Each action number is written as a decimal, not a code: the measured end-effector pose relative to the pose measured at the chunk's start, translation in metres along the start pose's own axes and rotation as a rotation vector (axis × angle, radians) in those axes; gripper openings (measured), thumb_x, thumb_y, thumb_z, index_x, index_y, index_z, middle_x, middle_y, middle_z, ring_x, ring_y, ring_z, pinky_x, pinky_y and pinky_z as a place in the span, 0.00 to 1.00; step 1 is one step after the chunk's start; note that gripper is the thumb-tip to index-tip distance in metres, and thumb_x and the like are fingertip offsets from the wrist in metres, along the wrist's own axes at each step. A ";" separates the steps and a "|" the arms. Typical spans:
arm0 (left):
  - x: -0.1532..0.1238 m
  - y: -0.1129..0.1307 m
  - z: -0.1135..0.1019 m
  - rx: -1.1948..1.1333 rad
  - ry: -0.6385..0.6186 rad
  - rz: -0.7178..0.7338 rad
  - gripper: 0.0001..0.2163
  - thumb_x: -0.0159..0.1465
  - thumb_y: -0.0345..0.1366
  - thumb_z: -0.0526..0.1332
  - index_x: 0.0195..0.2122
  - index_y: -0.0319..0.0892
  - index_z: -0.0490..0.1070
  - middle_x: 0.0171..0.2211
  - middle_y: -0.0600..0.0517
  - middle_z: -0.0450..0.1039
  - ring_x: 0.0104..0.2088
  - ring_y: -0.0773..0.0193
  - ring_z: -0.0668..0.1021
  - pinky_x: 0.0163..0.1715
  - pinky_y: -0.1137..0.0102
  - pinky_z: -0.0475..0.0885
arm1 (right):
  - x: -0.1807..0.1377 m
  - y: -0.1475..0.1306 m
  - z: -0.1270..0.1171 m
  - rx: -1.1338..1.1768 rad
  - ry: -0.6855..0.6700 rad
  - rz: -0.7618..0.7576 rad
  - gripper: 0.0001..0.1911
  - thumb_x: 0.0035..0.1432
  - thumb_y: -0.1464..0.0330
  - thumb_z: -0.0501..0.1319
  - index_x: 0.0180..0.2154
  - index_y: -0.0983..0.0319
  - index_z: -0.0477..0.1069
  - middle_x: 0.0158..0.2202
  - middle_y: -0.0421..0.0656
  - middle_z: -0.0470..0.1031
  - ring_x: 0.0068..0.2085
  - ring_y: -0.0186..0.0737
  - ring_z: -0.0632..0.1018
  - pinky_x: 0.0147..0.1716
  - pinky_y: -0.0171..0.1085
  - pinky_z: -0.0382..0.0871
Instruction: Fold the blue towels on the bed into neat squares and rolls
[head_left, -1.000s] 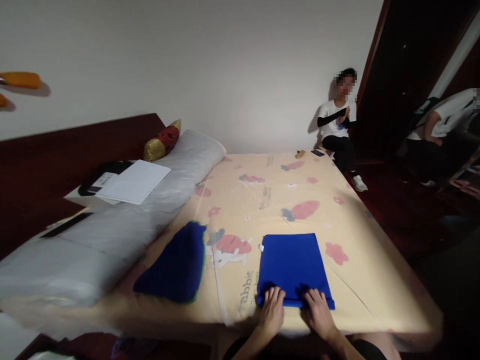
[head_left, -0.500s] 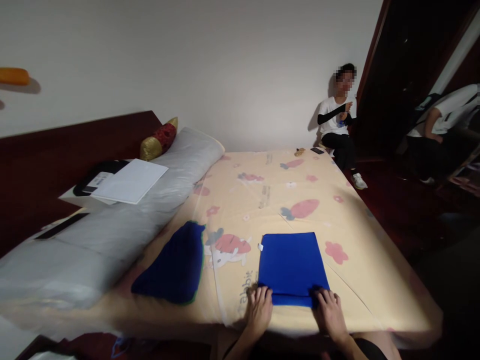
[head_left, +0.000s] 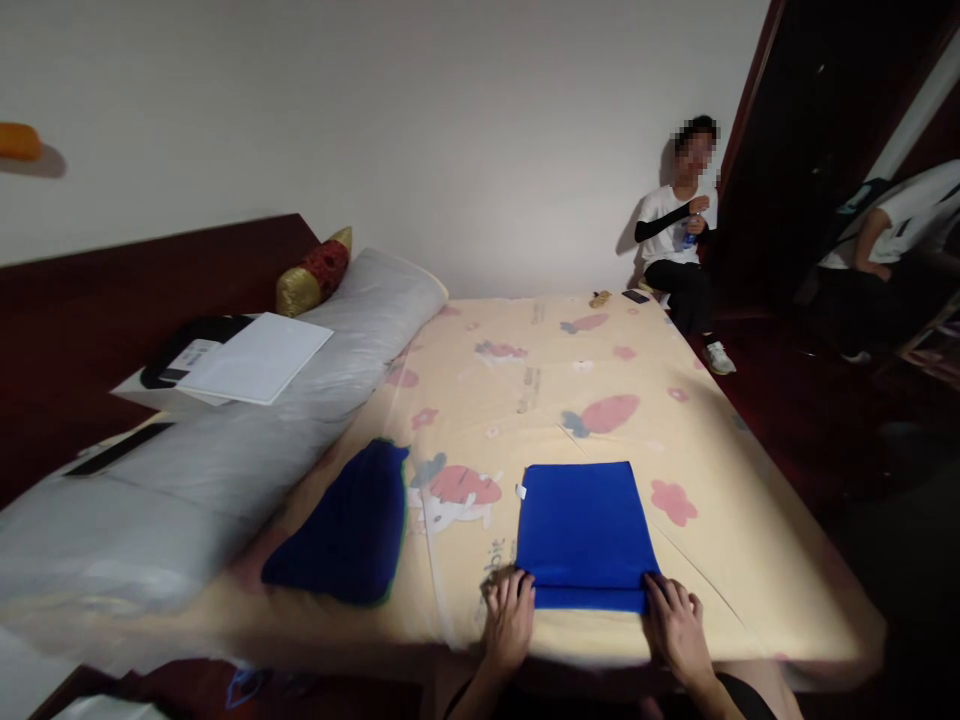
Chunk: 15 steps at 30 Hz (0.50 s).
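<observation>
A bright blue cloth (head_left: 583, 520) lies flat on the bed, with a narrow strip folded over along its near edge and a small white tag at its left side. My left hand (head_left: 510, 612) is at the near left corner, its fingers curled on the folded edge. At the near right corner, my right hand (head_left: 676, 615) grips the same fold between thumb and fingers. To the left, apart from both hands, a crumpled dark blue cloth (head_left: 345, 530) with a green edge rests on the sheet.
The bed (head_left: 517, 430) has a cream sheet with carrot prints. Along its left runs a grey wrapped bolster (head_left: 300, 440) bearing a white board (head_left: 259, 357). A red and gold cushion (head_left: 315, 272) lies behind. A seated person (head_left: 679, 230) holds a bottle near a phone (head_left: 635, 297).
My hands have moved apart, outward to the two near corners of the blue cloth. More of the folded strip shows between them. The dark blue cloth stays put.
</observation>
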<state>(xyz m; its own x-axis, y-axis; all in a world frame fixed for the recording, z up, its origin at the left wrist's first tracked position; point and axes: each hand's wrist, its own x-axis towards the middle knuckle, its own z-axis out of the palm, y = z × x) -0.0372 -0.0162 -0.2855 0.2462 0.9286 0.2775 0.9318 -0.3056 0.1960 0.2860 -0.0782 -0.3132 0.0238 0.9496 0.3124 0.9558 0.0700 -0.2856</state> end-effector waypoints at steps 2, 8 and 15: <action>-0.003 0.010 0.004 -0.010 -0.011 0.016 0.16 0.68 0.30 0.49 0.52 0.47 0.72 0.49 0.47 0.75 0.51 0.54 0.73 0.52 0.56 0.65 | 0.003 -0.018 0.000 0.036 -0.017 -0.035 0.27 0.61 0.71 0.48 0.62 0.52 0.60 0.55 0.46 0.71 0.53 0.51 0.71 0.50 0.50 0.62; -0.002 0.062 0.021 -0.156 -0.099 0.330 0.23 0.68 0.29 0.46 0.64 0.44 0.58 0.63 0.47 0.63 0.62 0.58 0.66 0.57 0.60 0.65 | 0.026 -0.084 0.003 0.161 -0.117 -0.266 0.22 0.66 0.65 0.49 0.60 0.51 0.63 0.57 0.43 0.71 0.55 0.43 0.72 0.52 0.44 0.64; -0.004 -0.011 0.003 0.043 -0.034 0.239 0.25 0.68 0.27 0.47 0.66 0.48 0.55 0.64 0.49 0.60 0.63 0.58 0.64 0.59 0.58 0.61 | 0.008 0.013 0.002 0.018 -0.063 -0.154 0.23 0.66 0.60 0.50 0.62 0.51 0.61 0.61 0.45 0.66 0.58 0.48 0.70 0.51 0.47 0.63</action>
<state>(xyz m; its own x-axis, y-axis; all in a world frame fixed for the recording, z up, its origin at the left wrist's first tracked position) -0.0471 -0.0159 -0.2918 0.4696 0.8376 0.2789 0.8561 -0.5093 0.0880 0.2982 -0.0689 -0.3164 -0.1413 0.9447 0.2961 0.9415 0.2207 -0.2548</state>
